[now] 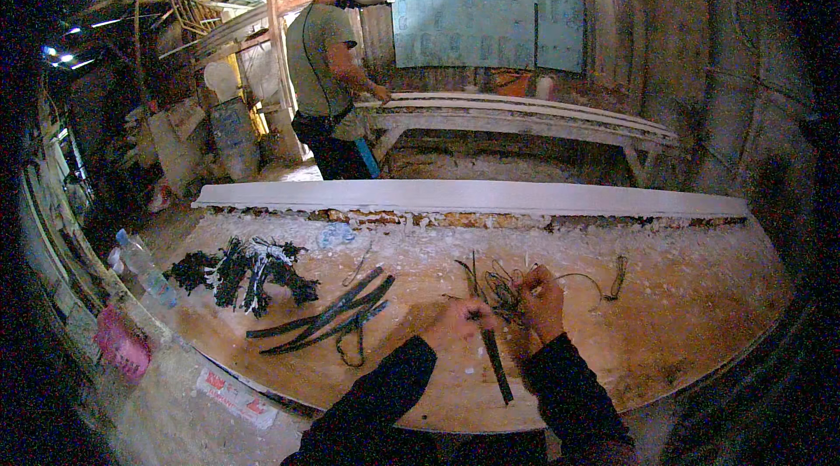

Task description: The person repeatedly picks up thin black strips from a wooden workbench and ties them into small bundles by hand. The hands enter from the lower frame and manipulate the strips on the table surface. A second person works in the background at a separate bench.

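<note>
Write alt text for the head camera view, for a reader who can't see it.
The wearer's left hand and right hand work close together at tangled dark cord and a black strip on a worn wooden tabletop. To their left lie more dark strips and a pile of dark bundles; beyond, another person stands at a long bench.

Dim, grainy interior; white glare above pale-blue rectangular wall panel (464,20); blackened corners; straight edges bowed.

- Left of the left hand (462,319): strips (350,295), then cords (229,273), in the way.
- Between the hands: tangled string (501,287).
- Beyond both: white board (472,196).
- Right of the right hand (544,301): mostly open tabletop (665,335), one loose string (619,266).
</note>
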`<move>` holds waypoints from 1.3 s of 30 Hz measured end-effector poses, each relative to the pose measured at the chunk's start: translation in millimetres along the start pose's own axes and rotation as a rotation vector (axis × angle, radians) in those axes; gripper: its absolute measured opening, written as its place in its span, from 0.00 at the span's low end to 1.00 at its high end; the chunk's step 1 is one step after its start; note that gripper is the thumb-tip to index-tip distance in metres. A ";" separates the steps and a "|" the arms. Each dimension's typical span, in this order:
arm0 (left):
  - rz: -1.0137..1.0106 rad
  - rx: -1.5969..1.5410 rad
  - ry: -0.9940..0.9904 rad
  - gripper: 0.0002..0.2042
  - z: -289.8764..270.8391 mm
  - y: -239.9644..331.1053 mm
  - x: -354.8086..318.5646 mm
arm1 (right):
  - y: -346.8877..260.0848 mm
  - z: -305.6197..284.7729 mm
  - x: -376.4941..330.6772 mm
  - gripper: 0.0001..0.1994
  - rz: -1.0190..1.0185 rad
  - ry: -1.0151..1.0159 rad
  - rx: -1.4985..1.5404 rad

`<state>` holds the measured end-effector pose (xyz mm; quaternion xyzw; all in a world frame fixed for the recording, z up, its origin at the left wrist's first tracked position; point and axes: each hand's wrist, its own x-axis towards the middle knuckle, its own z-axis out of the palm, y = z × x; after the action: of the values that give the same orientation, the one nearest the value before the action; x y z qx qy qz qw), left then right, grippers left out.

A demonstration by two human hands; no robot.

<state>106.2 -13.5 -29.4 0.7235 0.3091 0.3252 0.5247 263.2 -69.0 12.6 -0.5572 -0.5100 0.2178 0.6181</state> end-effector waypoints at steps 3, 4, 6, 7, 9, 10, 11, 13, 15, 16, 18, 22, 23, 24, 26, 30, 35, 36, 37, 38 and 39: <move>-0.005 -0.111 -0.217 0.09 12.2 16.2 -8.6 | 1.1 5.8 13.6 0.03 -0.371 0.115 -0.305; -0.017 -0.138 -0.201 0.09 10.8 21.2 -9.1 | 3.3 7.5 14.9 0.03 -0.420 0.141 -0.232; -0.113 -0.143 -0.155 0.09 6.8 28.9 -10.6 | 9.1 8.8 10.8 0.05 -0.257 0.010 -0.043; -0.043 -0.075 -0.116 0.10 5.0 30.4 -12.3 | 11.9 9.7 9.1 0.07 -0.172 -0.084 0.125; -0.044 0.159 -0.010 0.10 0.0 28.4 -14.3 | 16.6 10.4 6.9 0.06 -0.254 -0.053 -0.101; 0.011 0.208 0.077 0.10 -2.8 24.4 -14.4 | 18.5 10.5 6.0 0.05 -0.295 -0.054 -0.177; 0.066 0.256 0.163 0.10 -6.8 18.6 -11.7 | 20.4 9.5 5.6 0.05 -0.253 -0.053 -0.173; 0.089 0.198 0.332 0.09 -12.9 2.7 -1.8 | 23.7 9.3 4.6 0.04 -0.190 -0.021 -0.146; 0.022 -0.017 0.502 0.09 -20.4 -15.0 9.9 | 26.3 15.2 0.9 0.04 -0.222 -0.066 -0.007; 0.056 -0.032 0.567 0.08 -24.8 -23.2 13.8 | 26.8 17.8 -1.1 0.04 -0.278 -0.115 0.013; 0.126 -0.063 0.694 0.08 -33.8 -35.0 18.3 | 26.5 19.6 -3.4 0.03 -0.146 -0.381 0.083; 0.135 0.117 0.756 0.06 -43.7 -36.2 16.3 | 19.0 29.3 -15.9 0.06 -0.282 -0.735 0.071; 0.074 0.115 0.727 0.05 -42.3 -33.7 14.1 | 16.7 28.4 -20.5 0.08 -0.093 -0.849 0.198; 0.014 0.112 0.697 0.05 -40.4 -30.7 12.2 | 14.5 29.4 -21.8 0.08 -0.147 -0.819 0.191; 0.045 0.093 0.706 0.05 -36.7 -25.9 9.8 | 11.2 29.3 -22.1 0.08 -0.359 -0.794 0.140; 0.043 0.210 0.725 0.03 -32.1 -30.1 12.3 | 9.2 25.7 -19.4 0.07 -0.275 -0.793 0.085; 0.162 0.249 0.708 0.03 -24.0 -58.5 22.3 | 13.7 28.2 -20.6 0.07 -0.433 -0.718 -0.069; 0.199 0.248 0.706 0.03 -23.1 -63.5 24.7 | 14.9 28.9 -21.4 0.06 -0.349 -0.681 0.004; 0.194 0.235 0.683 0.03 -21.1 -67.2 26.6 | 15.9 29.7 -22.0 0.06 -0.266 -0.642 0.076; 0.189 0.222 0.661 0.03 -20.1 -69.3 27.7 | 16.4 30.0 -21.7 0.06 -0.182 -0.603 0.148; 0.184 0.210 0.638 0.03 -19.7 -69.4 27.8 | 16.2 29.5 -21.3 0.05 -0.103 -0.566 0.212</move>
<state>99.8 37.3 -87.3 0.6601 0.4228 0.5475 0.2928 234.1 -68.4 -14.5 -0.3802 -0.6638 0.3847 0.5165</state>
